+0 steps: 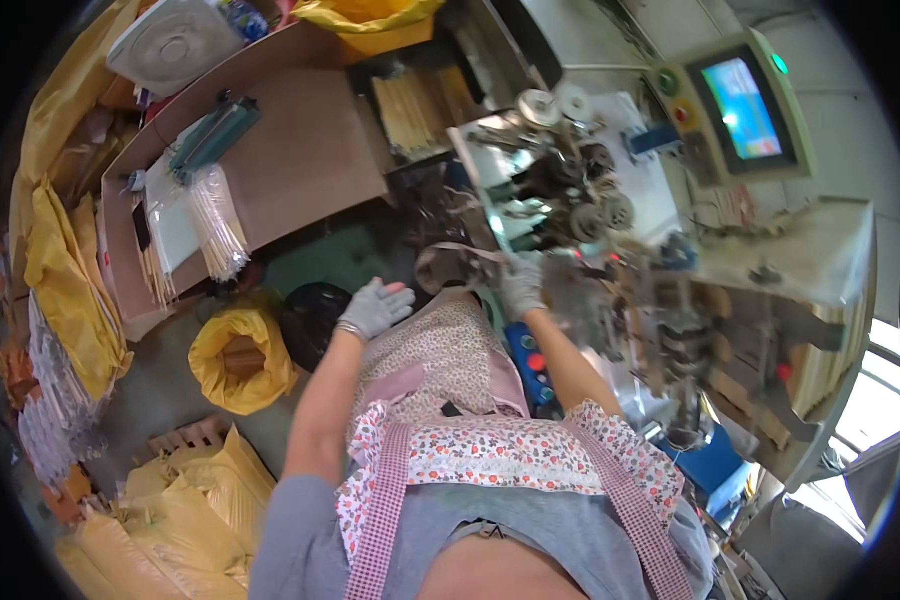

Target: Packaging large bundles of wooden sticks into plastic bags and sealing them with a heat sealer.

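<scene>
Thin tan strip, flat and ribbon-like [470,250], bends in a loose curve at near edge of a metal machine with round rollers and spools [560,205]; smooth-looking, matte, one end by the right hand [522,282]. Right hand in pale grey fabric glove, blurred, fingers bent at the machine edge; cannot tell if they grip the strip. Left hand [378,308], same glove type, fingers extended and slightly parted, just above the lap of a small-print floral cloth apron [425,355]. Apron bib: red-flowered cotton, checked straps.

Machine: shiny metal, grey discs, darker parts in the middle. Boxy beige control panel with lit blue screen [742,108] beyond it. Blue button box with red knob [532,362] below right hand.

Left side: flat brown desk [305,150] carrying slim pale sticks in crinkly clear plastic [220,222] and a teal elongated device [213,137]. Round bin lined with creased yellow plastic [208,362] near left forearm; bulging yellow sacks [190,515] lower left.
</scene>
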Motion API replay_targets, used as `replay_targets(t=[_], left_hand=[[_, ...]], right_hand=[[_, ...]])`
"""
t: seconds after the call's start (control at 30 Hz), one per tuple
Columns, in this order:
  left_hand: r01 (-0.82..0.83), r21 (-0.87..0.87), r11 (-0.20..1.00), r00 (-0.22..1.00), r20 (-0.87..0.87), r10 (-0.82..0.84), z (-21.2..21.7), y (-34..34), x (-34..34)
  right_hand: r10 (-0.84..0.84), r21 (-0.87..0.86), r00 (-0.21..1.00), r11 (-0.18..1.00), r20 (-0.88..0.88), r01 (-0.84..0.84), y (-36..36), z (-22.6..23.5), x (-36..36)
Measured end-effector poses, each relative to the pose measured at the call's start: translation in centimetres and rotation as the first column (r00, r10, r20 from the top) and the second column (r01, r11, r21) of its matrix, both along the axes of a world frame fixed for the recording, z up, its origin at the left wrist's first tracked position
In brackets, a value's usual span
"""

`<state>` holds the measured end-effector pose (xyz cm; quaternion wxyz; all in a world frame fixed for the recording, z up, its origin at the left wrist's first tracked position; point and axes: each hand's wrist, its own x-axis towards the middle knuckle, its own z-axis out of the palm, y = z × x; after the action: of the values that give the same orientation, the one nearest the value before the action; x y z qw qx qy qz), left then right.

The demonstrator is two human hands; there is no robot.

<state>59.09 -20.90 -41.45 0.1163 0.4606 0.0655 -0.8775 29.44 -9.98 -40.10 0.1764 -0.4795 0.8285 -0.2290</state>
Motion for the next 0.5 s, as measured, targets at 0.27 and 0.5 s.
replay_targets(t=[0.27, 0.5], left_hand=[[0.705, -0.527, 0.475, 0.648, 0.750, -0.131, -7.7, -0.1, 15.9], [0.980, 0.050, 0.194, 0.015, 0.947, -0.321, -9.3, -1.1, 26.9]], right_hand=[[-0.080, -0.131, 0.980, 0.990, -0.180, 0.057, -7.2, 6.0, 3.5], [-0.177, 0.093, 0.930, 0.984, 0.322, 0.155, -27.7, -0.2, 8.7]])
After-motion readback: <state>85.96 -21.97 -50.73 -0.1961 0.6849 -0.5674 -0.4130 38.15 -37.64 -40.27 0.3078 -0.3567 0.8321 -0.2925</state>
